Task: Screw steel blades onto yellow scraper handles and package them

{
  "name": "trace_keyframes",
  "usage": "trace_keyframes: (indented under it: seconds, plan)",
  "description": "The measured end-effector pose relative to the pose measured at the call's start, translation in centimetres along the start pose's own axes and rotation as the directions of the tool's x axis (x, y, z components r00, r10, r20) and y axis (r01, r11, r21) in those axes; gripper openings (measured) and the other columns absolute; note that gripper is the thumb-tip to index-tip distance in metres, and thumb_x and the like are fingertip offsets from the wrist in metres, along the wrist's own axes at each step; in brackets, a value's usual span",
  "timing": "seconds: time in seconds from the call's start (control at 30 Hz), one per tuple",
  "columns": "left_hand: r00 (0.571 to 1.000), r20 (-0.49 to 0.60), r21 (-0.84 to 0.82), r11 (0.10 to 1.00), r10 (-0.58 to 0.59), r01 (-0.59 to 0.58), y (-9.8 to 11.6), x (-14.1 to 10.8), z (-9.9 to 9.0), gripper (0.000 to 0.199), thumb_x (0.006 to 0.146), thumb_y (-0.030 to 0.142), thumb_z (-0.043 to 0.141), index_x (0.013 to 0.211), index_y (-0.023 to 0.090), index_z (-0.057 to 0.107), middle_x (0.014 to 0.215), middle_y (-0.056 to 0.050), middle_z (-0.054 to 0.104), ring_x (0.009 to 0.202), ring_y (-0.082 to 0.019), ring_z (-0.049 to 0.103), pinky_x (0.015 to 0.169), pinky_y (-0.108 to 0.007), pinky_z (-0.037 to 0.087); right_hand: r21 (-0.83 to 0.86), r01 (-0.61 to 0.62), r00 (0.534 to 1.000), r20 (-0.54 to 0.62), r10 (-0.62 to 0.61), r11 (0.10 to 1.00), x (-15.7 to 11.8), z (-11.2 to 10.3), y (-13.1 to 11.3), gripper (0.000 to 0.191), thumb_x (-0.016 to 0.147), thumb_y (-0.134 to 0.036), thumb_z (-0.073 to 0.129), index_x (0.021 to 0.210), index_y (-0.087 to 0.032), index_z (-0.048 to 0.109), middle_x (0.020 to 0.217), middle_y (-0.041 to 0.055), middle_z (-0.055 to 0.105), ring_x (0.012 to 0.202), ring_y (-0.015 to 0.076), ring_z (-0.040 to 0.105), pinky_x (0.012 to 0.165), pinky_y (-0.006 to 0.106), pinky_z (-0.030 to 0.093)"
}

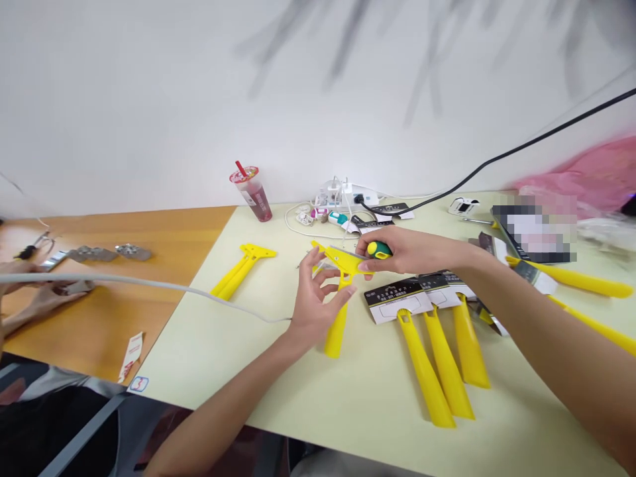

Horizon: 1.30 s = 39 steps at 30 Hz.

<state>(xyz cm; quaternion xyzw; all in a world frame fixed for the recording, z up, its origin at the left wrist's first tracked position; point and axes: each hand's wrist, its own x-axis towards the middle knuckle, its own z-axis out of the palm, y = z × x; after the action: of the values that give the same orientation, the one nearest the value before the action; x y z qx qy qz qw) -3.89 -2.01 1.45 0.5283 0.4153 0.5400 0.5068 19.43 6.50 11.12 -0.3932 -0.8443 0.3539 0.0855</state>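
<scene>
A yellow scraper (336,330) with a wide head is held between my two hands, its handle pointing down toward me. My left hand (318,295) has thumb and fingers around the scraper just below its head. My right hand (397,250) is closed around a green and yellow screwdriver handle (379,250) and touches the right end of the scraper's head. The screwdriver's tip cannot be made out. Another yellow scraper (241,270) lies to the left. On the right rest several yellow scrapers (424,371) with black and white cards (397,298) at their heads.
A drink cup (257,199) with a red straw stands at the back. Behind my hands are a power strip (342,194) and cables. Farther right lie a tablet-like object (531,233) and a pink bag (586,175). Another person's hands (44,298) work at the wooden table, left.
</scene>
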Motion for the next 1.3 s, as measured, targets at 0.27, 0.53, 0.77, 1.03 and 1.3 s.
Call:
trace_keyframes:
  seconds: [0.27, 0.53, 0.77, 1.03, 1.3]
  plan:
    - [0.917, 0.244, 0.53, 0.749, 0.315, -0.398, 1.7, 0.6, 0.3, 0.045, 0.112, 0.035, 0.051, 0.153, 0.028, 0.068, 0.175, -0.019, 0.046, 0.159, -0.038, 0.049, 0.127, -0.061, 0.047, 0.16, 0.051, 0.986, -0.167, -0.024, 0.986, -0.6, -0.2, -1.0, 0.042, 0.092, -0.066, 0.075, 0.1, -0.026, 0.069, 0.094, 0.0032, 0.082, 0.072, 0.0212, 0.059, 0.064, 0.035, 0.042]
    - [0.913, 0.215, 0.556, 0.725, 0.347, -0.407, 3.2, 1.7, 1.3, 0.049, 0.114, 0.035, 0.044, 0.157, 0.029, 0.066, 0.184, -0.013, 0.034, 0.166, -0.034, 0.041, 0.134, -0.062, 0.036, 0.201, 0.121, 0.95, -0.306, -0.055, 0.972, -2.4, -1.3, -2.3, 0.039, 0.093, -0.065, 0.075, 0.101, -0.027, 0.073, 0.091, 0.0015, 0.078, 0.068, 0.0183, 0.058, 0.059, 0.032, 0.044]
    - [0.939, 0.035, 0.294, 0.895, 0.341, -0.336, 4.5, 1.8, 2.3, 0.046, 0.107, 0.038, 0.066, 0.153, 0.032, 0.063, 0.173, -0.014, 0.05, 0.144, -0.029, 0.063, 0.118, -0.043, 0.054, 0.218, 0.136, 0.832, -0.555, 0.009, 0.966, -3.7, -2.4, -3.2, 0.043, 0.096, -0.067, 0.072, 0.109, -0.026, 0.071, 0.093, 0.0034, 0.075, 0.065, 0.0168, 0.055, 0.058, 0.032, 0.043]
    - [0.978, 0.06, -0.589, 0.784, -0.201, 0.197, 4.4, 3.6, 0.7, 0.063, 0.076, 0.018, 0.087, 0.129, 0.027, 0.055, 0.124, -0.007, 0.07, 0.085, -0.007, 0.064, 0.069, -0.015, 0.046, 0.185, 0.092, 0.825, -0.564, 0.029, 0.978, -3.0, -2.5, -1.0, 0.033, 0.103, -0.058, 0.059, 0.115, -0.028, 0.052, 0.098, 0.0058, 0.074, 0.074, 0.0232, 0.059, 0.066, 0.038, 0.045]
    - [0.948, 0.168, -0.61, 0.726, -0.272, 0.317, 2.9, 3.5, -1.2, 0.065, 0.065, 0.011, 0.087, 0.122, 0.028, 0.061, 0.112, -0.003, 0.062, 0.073, -0.006, 0.056, 0.057, -0.014, 0.041, -0.048, 0.046, 0.838, -0.542, -0.065, 0.998, -1.1, -2.1, 1.4, 0.04, 0.098, -0.067, 0.065, 0.108, -0.028, 0.06, 0.096, 0.0049, 0.078, 0.082, 0.0265, 0.07, 0.074, 0.037, 0.047]
